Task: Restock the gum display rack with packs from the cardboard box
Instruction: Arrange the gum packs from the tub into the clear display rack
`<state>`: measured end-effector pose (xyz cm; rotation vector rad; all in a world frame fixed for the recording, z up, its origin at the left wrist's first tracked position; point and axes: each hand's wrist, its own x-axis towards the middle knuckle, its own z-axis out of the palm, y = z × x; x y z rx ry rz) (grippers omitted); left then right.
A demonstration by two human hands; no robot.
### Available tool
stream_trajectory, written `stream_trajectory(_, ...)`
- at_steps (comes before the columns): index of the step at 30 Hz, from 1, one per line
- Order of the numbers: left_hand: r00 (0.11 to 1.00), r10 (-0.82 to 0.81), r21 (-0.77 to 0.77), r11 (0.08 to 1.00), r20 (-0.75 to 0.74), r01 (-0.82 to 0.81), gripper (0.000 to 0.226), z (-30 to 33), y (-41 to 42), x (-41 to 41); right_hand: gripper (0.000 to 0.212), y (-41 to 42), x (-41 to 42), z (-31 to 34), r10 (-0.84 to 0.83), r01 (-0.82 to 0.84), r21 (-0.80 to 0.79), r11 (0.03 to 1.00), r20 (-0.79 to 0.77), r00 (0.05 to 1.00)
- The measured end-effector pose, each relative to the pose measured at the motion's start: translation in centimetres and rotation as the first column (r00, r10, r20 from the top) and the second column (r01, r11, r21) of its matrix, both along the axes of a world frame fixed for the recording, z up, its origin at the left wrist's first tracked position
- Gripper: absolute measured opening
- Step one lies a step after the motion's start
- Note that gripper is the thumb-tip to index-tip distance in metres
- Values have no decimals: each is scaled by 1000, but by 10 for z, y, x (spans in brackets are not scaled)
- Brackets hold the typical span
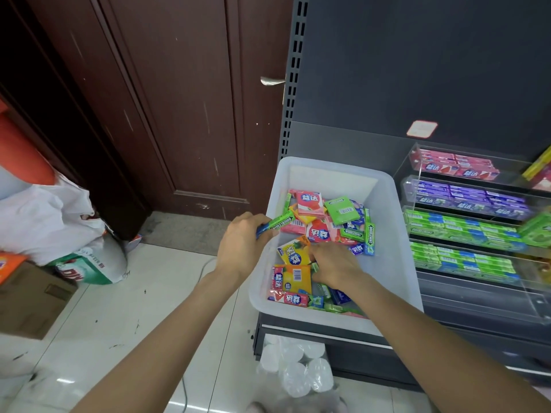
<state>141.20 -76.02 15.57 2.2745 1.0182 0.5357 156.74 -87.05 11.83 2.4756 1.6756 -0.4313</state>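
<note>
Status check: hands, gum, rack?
Left hand holds green gum pack. Right hand digging among packs in white bin. Rack beside the bin, unobstructed.

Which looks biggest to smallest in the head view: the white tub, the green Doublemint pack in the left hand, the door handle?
1. white tub
2. green Doublemint pack, gripped by the left hand
3. door handle, though it is farther away, so unsure

Shop: tiered gum display rack (465, 231)
</note>
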Motion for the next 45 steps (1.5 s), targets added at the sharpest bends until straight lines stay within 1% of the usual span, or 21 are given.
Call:
stream_trajectory(2, 1000, -12, -8, 1000, -2, 12, 28, 1, -1, -1, 25, 3, -2, 1, -26, 26, 7, 1000, 19, 999)
stream_trajectory(3, 1000, -14, -11, 1000, -2, 14, 28, 1, -1, -2, 22, 3, -1, 1, -55, 55, 11, 998, -5, 998)
stream_trajectory(5, 1000, -15, -20, 1000, -3, 15, 29, 2, -1, -2, 21, 2, 2, -1, -151, 156, 29, 987, -114, 982)
stream_trajectory(7, 1000, -18, -34, 999, 2, 19, 30, 4, -1, -1, 22, 0, 8, -2, -254, 284, 79, 956, -267, 930)
stream_trajectory(9, 999, -37, -45, 998, 6, 37, 32, 7, -2, 3, 20, -2, 14, 4, -290, 386, 174, 906, -408, 866)
stream_trajectory(10, 999, -47, -48, 998, 11, 47, 32, 8, -3, 5, 19, -4, 18, 10, -287, 431, 223, 874, -478, 830)
stream_trajectory(12, 997, -66, -52, 996, 32, 67, 30, 12, -5, 13, 16, -8, 24, 28, -228, 503, 323, 801, -613, 757)
stream_trajectory(14, 994, -85, -44, 995, 63, 88, 24, 19, -8, 24, 13, -14, 32, 46, -167, 584, 378, 718, -721, 672)
stream_trajectory(17, 988, -115, -51, 991, 104, 121, 21, 32, -19, 45, 18, -29, 49, 67, -103, 706, 375, 600, -839, 534)
stream_trajectory(19, 982, -131, -54, 989, 135, 140, 18, 42, -30, 64, 16, -44, 62, 81, -76, 739, 369, 563, -868, 491)
stream_trajectory(23, 966, -190, -75, 976, 176, 205, 13, 58, -64, 108, 17, -86, 93, 95, -77, 776, 402, 486, -864, 497)
stream_trajectory(26, 956, -233, -107, 961, 178, 254, 12, 61, -95, 143, 27, -128, 122, 99, -83, 796, 412, 444, -865, 494)
stream_trajectory(27, 954, -248, -108, 957, 169, 268, 13, 61, -107, 155, 28, -143, 133, 99, -88, 790, 422, 445, -857, 508)
stream_trajectory(29, 952, -264, -114, 952, 158, 283, 14, 61, -132, 177, 22, -176, 154, 97, -120, 775, 438, 456, -832, 541)
stream_trajectory(33, 946, -290, -106, 946, 143, 306, 17, 59, -182, 219, 22, -240, 200, 84, -249, 761, 447, 471, -760, 601)
stream_trajectory(37, 953, -283, -133, 946, 109, 297, 19, 51, -222, 250, 24, -286, 241, 67, -312, 772, 427, 470, -738, 598)
stream_trajectory(41, 960, -263, -187, 942, 98, 278, 25, 43, -249, 271, 27, -313, 268, 52, -330, 761, 425, 491, -717, 614)
stream_trajectory(45, 970, -238, -178, 953, 56, 244, 26, 36, -263, 280, 28, -320, 275, 42, -299, 726, 401, 559, -719, 627)
